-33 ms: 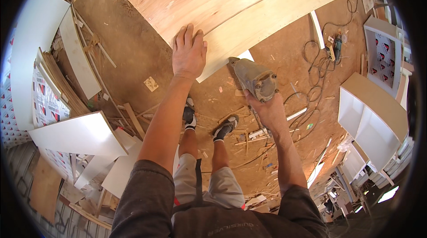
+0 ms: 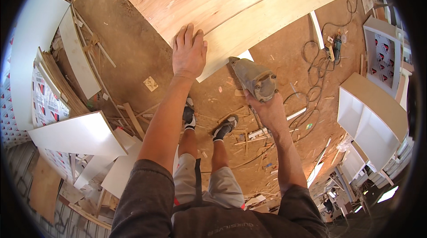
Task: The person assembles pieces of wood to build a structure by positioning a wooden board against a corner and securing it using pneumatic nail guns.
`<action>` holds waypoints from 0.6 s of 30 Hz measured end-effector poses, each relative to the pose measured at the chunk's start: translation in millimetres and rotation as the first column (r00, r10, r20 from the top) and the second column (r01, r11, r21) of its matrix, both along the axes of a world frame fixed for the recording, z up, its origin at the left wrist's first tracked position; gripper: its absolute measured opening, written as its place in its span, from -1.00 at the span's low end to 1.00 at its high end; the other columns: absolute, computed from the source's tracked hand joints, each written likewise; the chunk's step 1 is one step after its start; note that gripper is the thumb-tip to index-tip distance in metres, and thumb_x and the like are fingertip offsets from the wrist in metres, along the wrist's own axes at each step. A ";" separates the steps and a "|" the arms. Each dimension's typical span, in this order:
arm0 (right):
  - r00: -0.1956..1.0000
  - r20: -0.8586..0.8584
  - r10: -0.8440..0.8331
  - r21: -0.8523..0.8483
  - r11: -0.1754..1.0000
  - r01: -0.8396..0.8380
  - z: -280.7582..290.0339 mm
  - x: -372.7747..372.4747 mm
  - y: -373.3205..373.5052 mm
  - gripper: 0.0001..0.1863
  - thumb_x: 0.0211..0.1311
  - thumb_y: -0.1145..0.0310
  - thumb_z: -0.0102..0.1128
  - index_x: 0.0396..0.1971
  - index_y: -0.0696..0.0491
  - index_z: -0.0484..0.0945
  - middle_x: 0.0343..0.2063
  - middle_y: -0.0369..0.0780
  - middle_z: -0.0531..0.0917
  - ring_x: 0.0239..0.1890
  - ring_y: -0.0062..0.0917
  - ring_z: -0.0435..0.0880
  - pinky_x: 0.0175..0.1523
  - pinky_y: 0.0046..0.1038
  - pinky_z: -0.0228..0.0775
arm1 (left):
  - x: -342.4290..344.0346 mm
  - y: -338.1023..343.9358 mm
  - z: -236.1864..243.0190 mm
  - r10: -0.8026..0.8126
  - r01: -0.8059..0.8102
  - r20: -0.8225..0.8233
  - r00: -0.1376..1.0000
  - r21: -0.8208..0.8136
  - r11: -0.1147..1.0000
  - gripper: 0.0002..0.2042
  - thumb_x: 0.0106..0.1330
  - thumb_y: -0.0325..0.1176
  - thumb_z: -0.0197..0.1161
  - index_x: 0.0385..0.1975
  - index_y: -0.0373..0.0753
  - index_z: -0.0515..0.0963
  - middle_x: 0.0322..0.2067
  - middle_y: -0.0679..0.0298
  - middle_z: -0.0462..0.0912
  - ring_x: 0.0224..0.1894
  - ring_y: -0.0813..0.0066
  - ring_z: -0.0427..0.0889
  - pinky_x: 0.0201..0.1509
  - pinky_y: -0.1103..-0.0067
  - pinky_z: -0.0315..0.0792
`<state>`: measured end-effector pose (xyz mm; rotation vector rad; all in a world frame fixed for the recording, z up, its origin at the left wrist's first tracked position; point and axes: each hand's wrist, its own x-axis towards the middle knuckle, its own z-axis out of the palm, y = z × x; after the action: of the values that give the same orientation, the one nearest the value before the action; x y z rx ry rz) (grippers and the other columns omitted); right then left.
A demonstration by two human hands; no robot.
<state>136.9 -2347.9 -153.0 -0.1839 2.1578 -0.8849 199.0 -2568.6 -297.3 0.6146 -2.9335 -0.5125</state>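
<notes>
Pale plywood (image 2: 213, 4) lies under the outspread left hand (image 2: 188, 55), which grips nothing but likely steadies it, while the right hand (image 2: 269, 112) curls around a nail gun (image 2: 251, 76).

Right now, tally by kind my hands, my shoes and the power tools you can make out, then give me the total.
Hands: 2, left hand, right hand
Shoes: 2, left shoe, right shoe
Power tools: 2, grey tool in the right hand, teal tool on the floor
Total: 6
</notes>
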 end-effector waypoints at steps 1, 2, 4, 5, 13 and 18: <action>1.000 -0.012 0.005 0.012 1.000 -0.005 0.5 0.6 0.0 -0.62 0.19 0.29 0.32 -0.08 0.23 0.58 -0.24 -0.15 0.71 -0.18 -0.52 0.64 -0.06 -0.43 0.45 | 0.1 0.1 0.3 -0.001 0.001 -0.010 1.000 -0.010 1.000 -0.62 0.42 -0.20 -0.01 0.14 -0.23 0.43 0.28 0.04 0.23 0.34 0.05 0.14 0.40 0.19 0.07; 1.000 -0.008 0.001 0.027 1.000 -0.001 2.4 1.6 0.7 -0.62 0.19 0.29 0.32 -0.08 0.22 0.58 -0.24 -0.15 0.71 -0.18 -0.51 0.64 -0.06 -0.43 0.45 | 0.4 0.5 0.6 -0.003 0.002 -0.020 1.000 -0.020 1.000 -0.64 0.42 -0.21 -0.01 0.13 -0.22 0.44 0.28 0.04 0.24 0.33 0.05 0.15 0.39 0.21 0.10; 1.000 0.006 -0.004 0.043 0.999 0.004 3.0 4.6 0.5 -0.62 0.19 0.29 0.33 -0.07 0.21 0.57 -0.24 -0.14 0.71 -0.18 -0.49 0.65 -0.05 -0.42 0.45 | 0.9 0.8 0.2 -0.005 0.004 -0.021 1.000 -0.032 0.999 -0.64 0.42 -0.21 0.00 0.13 -0.23 0.44 0.28 0.04 0.23 0.33 0.06 0.15 0.39 0.20 0.09; 1.000 0.003 -0.019 0.047 0.999 0.019 3.0 4.1 0.2 -0.62 0.19 0.29 0.33 -0.07 0.21 0.58 -0.24 -0.14 0.71 -0.17 -0.48 0.65 -0.05 -0.41 0.46 | 1.1 1.8 -0.3 -0.006 0.005 -0.022 1.000 -0.038 0.999 -0.64 0.42 -0.21 0.00 0.12 -0.23 0.44 0.28 0.04 0.23 0.33 0.06 0.15 0.39 0.20 0.08; 0.991 0.068 -0.112 0.145 0.984 0.101 11.3 8.8 -15.8 -0.64 0.18 0.27 0.29 -0.12 0.20 0.61 -0.32 -0.10 0.73 -0.21 -0.43 0.70 -0.11 -0.42 0.47 | 7.8 -5.2 -2.9 0.010 -0.010 -0.100 0.995 0.000 1.000 -0.63 0.41 -0.20 0.02 0.13 -0.22 0.43 0.26 0.06 0.26 0.30 0.08 0.20 0.38 0.21 0.11; 0.997 -0.042 -0.061 0.077 0.995 0.064 4.0 21.1 -19.4 -0.67 0.21 0.27 0.25 -0.15 0.21 0.60 -0.42 -0.18 0.69 -0.37 -0.55 0.62 -0.22 -0.43 0.44 | 35.8 -9.0 5.7 0.347 -0.241 -0.196 0.917 0.421 0.875 -0.61 0.41 -0.27 0.04 0.17 -0.27 0.37 0.24 -0.01 0.27 0.26 0.05 0.27 0.34 0.26 0.20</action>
<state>158.1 -2367.3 -149.1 -0.0963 2.2414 -0.8361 234.7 -2577.6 -291.6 0.9372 -2.4321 -1.0592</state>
